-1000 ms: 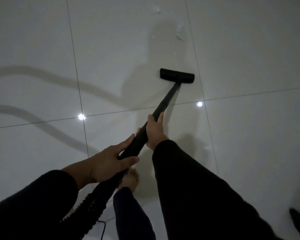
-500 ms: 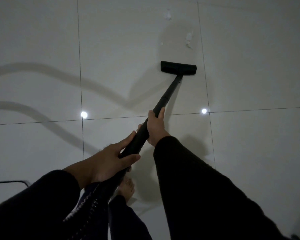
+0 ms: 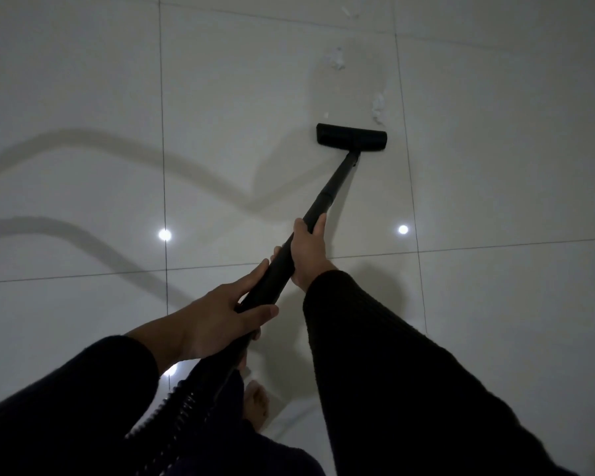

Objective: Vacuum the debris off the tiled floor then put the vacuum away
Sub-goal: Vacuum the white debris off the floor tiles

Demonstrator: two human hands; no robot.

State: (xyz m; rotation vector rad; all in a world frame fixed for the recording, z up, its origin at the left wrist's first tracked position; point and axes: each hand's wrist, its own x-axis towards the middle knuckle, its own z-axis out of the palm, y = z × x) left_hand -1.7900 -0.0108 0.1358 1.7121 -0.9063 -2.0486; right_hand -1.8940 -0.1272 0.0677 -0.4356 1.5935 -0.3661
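Note:
A black vacuum wand [image 3: 334,187] slants from my hands up to its flat black floor head [image 3: 351,137], which rests on the pale glossy tiled floor [image 3: 241,97]. My right hand [image 3: 308,252] grips the wand higher up; my left hand [image 3: 220,317] grips it lower, where the ribbed black hose [image 3: 186,403] begins. White debris [image 3: 378,108] lies just beyond the head's right end. A second clump of debris [image 3: 337,61] lies farther off, and a small fleck [image 3: 325,115] sits above the head's left end.
My bare foot [image 3: 255,407] stands on the floor below the hose. Dark grout lines cross the tiles. Two ceiling light reflections [image 3: 165,234] shine on the floor. Curved hose shadows run across the left tiles.
The floor head has slid forward across the tile and now sits just short of the nearest white debris. Both hands keep their grip on the wand.

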